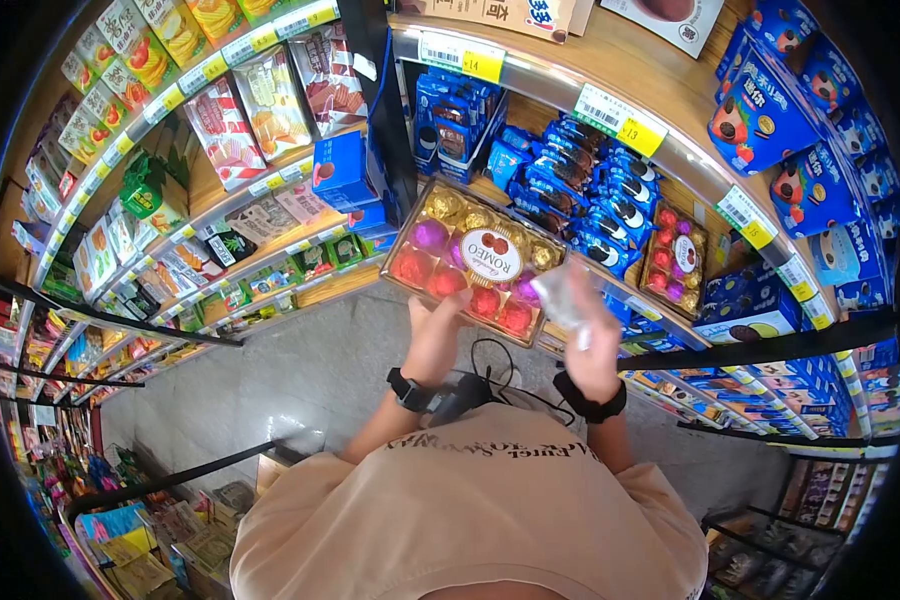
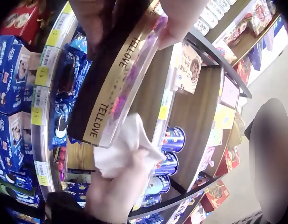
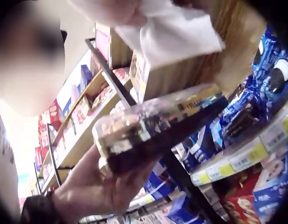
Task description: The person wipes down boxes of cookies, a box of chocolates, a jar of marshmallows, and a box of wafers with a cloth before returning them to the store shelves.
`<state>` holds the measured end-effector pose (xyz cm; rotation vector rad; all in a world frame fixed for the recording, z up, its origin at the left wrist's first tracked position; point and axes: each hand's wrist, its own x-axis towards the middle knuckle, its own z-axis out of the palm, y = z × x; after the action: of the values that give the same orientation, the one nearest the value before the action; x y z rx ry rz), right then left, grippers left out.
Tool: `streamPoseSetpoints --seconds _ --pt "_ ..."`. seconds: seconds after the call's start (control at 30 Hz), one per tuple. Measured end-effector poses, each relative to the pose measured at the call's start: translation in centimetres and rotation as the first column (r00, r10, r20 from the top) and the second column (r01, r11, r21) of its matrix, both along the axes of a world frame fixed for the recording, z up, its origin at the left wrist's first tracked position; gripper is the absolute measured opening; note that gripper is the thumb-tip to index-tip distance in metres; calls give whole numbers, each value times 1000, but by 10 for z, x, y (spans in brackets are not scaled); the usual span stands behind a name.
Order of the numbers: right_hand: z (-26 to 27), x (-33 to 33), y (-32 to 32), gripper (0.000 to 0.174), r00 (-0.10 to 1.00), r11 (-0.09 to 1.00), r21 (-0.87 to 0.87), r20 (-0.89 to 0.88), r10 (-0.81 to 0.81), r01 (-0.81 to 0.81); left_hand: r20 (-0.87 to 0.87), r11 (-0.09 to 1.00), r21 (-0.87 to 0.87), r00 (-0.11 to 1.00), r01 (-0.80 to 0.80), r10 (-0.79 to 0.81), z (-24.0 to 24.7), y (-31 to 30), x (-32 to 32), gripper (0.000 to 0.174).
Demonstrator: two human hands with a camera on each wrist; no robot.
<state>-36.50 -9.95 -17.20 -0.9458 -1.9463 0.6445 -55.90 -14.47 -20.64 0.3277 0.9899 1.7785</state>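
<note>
A clear-lidded chocolate box [image 1: 475, 262] with gold, purple and red wrapped balls is gripped at its near edge by my left hand [image 1: 435, 335], thumb on top. The box [image 3: 158, 126] rests tilted on that hand [image 3: 104, 186] in the right wrist view. My right hand [image 1: 592, 345], blurred, pinches a white cloth or tissue [image 1: 562, 300] at the box's right end. In the left wrist view the cloth [image 2: 120, 151] touches the box's end, with the right hand [image 2: 118, 191] behind it.
Shelves curve around the front. Blue snack packets [image 1: 580, 190] lie beyond the box, and a similar chocolate box [image 1: 673, 262] sits on the shelf at the right. Blue boxes [image 1: 345, 170] stand at the left shelf's end. A black cable [image 1: 495, 365] hangs near the body.
</note>
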Motion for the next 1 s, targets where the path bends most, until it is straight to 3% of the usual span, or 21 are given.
streamPoseSetpoints --seconds 0.03,0.07,0.1,0.17,0.23,0.27,0.3,0.33,0.4,0.47,0.6,0.7,0.73,0.83,0.87,0.97,1.0 --pt "-3 4 4 49 961 987 -11 -229 -158 160 -3 1000 9 1000 25 -25 1 -1 0 28" --pt "-3 5 11 41 845 949 -58 -441 -302 309 -7 999 18 999 50 -50 3 -1 -1 28" --pt "-2 6 14 35 662 889 -138 -619 -422 437 -13 997 26 997 76 -76 3 -3 -2 28" --pt "-20 8 12 36 727 916 -221 -559 -399 334 -29 990 26 990 141 -140 -3 -5 -5 28" --pt "-14 0 9 42 947 982 -78 -262 -184 170 -47 986 15 985 165 -164 -2 -4 -3 28" --pt "-6 -5 4 48 998 998 58 71 4 -8 -54 988 2 986 155 -155 2 -3 1 28" --pt "2 -13 0 56 898 967 124 412 153 -221 -62 990 -12 988 144 -144 4 -3 3 28" --pt "2 -18 -8 70 860 947 158 481 172 -278 -92 989 -11 985 149 -149 2 -3 2 27" --pt "-5 -18 -12 84 832 915 130 478 280 -383 -152 988 -10 976 156 -156 -7 -3 -2 27" --pt "-12 -16 -8 100 784 888 101 521 336 -448 -105 991 -21 985 134 -135 -9 -1 -3 27" --pt "6 -3 13 106 807 946 82 547 221 -314 -106 992 -67 987 111 -118 2 -3 1 26" --pt "2 -7 -2 107 779 903 93 548 305 -419 -116 989 -3 982 147 -146 7 -1 -2 23" --pt "6 -11 -11 100 759 885 34 530 378 -464 -138 986 24 978 164 -159 -3 0 -8 22" --pt "-15 -1 3 90 755 941 55 613 232 -333 -243 985 44 958 168 -152 -6 -1 -7 21" --pt "-14 -2 11 84 814 980 17 559 155 -199 -279 987 46 951 154 -136 1 -2 -2 22" --pt "-15 -11 6 85 820 981 92 565 90 -171 -312 983 34 937 178 -158 1 -4 1 28" --pt "-6 -14 -4 85 813 959 57 546 205 -279 -285 981 17 941 194 -182 -2 -4 1 29"
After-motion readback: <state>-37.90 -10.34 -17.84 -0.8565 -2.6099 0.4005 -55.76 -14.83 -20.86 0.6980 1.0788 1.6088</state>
